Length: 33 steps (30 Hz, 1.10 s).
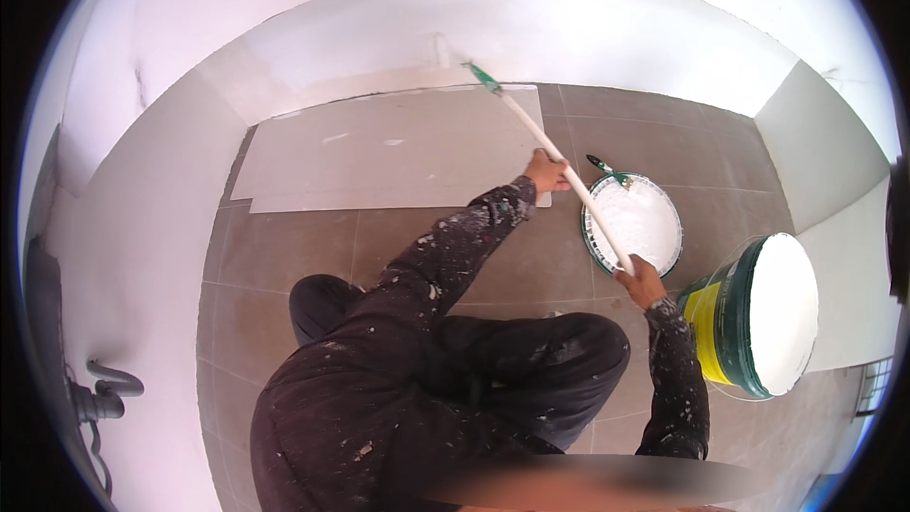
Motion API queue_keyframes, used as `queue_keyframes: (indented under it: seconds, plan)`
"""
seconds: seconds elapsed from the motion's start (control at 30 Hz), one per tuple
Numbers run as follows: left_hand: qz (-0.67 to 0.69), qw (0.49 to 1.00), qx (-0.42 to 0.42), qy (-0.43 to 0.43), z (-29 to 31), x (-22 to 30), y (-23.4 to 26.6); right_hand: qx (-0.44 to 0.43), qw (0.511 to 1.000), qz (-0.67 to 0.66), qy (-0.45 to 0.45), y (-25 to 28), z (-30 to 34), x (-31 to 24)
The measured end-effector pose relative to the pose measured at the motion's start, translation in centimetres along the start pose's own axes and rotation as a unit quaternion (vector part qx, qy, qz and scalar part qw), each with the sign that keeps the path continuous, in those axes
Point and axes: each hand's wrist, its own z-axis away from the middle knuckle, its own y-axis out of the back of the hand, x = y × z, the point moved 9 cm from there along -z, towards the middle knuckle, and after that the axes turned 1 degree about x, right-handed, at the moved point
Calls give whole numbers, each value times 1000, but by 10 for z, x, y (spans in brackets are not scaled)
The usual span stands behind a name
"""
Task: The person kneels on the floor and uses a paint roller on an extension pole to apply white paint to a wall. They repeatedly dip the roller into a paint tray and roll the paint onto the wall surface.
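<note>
A long pale pole slants across the middle of the view, gripped by both hands. My left hand is wrapped round it about midway, over the board's edge. My right hand grips its near end, beside a round tub. A green roller handle is fixed at the far end, against the lower wall; a faint white roller shape shows there, hard to make out. White paint lies in the tub. Across the tub's far rim rests a paintbrush with a green and black handle.
A large green and yellow bucket, white at its mouth, stands right of the tub. A pale flat board covers tiles along the far wall. Brown floor tiles surround my bent knees. A grey pipe juts at the left wall.
</note>
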Motion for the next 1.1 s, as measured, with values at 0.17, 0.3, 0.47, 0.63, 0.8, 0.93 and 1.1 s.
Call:
queue_keyframes:
  seconds: [0.17, 0.3, 0.47, 0.63, 0.8, 0.93, 1.1]
  plan:
    - [-3, 998, -56, 24, -8, -18, -99, 61, 991, -115, -29, 34, 41, 67]
    - [-2, 998, -51, 44, -12, -24, -137, 50, 980, -127, -146, 55, 59, 88]
    - [19, 998, -40, 43, -16, -21, -113, 51, 984, -122, -118, 61, 45, 58]
    - [42, 999, 9, 29, -1, 0, -27, 8, 993, -103, -63, 20, 8, 24]
    - [26, 998, 53, 18, 30, 31, 70, -20, 997, -63, 32, -39, -41, -48]
    - [-15, 999, 27, 41, 69, 35, 133, -35, 996, -21, 76, -94, -73, -126]
    - [29, 995, 98, 19, 90, 52, 227, -32, 990, -41, 134, -141, -83, -195]
